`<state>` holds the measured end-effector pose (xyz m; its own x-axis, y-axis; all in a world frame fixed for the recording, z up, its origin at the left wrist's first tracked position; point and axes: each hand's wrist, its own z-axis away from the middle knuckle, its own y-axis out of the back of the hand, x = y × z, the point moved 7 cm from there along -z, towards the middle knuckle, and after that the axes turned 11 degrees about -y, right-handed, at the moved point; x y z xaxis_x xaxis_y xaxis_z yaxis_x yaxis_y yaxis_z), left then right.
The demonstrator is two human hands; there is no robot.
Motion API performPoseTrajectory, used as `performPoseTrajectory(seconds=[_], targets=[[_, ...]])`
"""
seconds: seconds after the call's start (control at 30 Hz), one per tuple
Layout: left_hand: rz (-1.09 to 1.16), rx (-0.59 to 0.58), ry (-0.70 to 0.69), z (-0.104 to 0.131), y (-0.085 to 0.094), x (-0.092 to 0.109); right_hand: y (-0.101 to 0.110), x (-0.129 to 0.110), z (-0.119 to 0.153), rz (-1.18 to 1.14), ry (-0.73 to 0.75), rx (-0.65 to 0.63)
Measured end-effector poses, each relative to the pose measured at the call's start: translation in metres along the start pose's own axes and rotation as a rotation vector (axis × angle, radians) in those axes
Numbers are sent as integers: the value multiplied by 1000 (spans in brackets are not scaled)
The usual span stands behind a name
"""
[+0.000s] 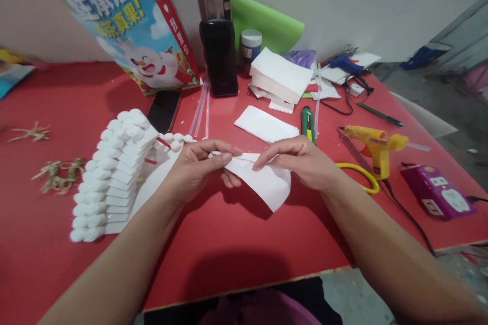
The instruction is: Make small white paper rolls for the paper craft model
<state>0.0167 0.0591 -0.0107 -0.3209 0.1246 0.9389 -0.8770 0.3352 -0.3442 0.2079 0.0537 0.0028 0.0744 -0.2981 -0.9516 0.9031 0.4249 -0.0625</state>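
Both hands hold one white sheet of paper (267, 185) above the red table, its top edge folded or rolled over. My left hand (202, 162) pinches the paper's left end between thumb and fingers. At the upper right edge, my right hand (301, 160) grips it with thumb and forefinger; some of its fingers are hidden behind the sheet. To the left, partly behind my left forearm, lies a fanned row of folded white pieces with rounded, puffy ends (102, 177). A small stack of white paper strips (267, 124) lies just beyond my hands.
A yellow glue gun (377, 144), a purple power box (438, 190) and a yellow ring (362, 177) are at right. A green cutter (308, 124), a thicker paper stack (282, 75), a black phone (163, 110) and an upright printed box (133, 25) stand or lie farther back.
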Motion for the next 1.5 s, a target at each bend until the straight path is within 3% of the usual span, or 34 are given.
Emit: performPoseTrajectory(seconds=[0.13,0.3,0.5,0.6,0.7,0.8,0.9,1.03,1.27,1.5], targets=[[-149,-55,19,0,5,0,18,-11,10,187,4,6],[-199,-112,51,1,4,1,41,-18,16,-47,28,133],[-203,-111,71,1,4,-2,18,-15,11,261,-9,78],[-202,-130,78,0,5,-3,19,-18,14,347,27,87],[-185,-141,87,1,3,-3,31,-24,18,272,78,170],[-143,-124,81,3,0,-3,35,-26,18,46,134,221],[-123,-128,88,6,-6,-6,15,-15,8,-78,55,87],[-168,-135,75,7,-11,-8,-16,11,-1,40,-152,-80],[-256,-122,88,4,-8,-5,-11,19,-1,117,-187,43],[-95,-100,14,-2,-1,-8,-3,-1,5,137,24,161]])
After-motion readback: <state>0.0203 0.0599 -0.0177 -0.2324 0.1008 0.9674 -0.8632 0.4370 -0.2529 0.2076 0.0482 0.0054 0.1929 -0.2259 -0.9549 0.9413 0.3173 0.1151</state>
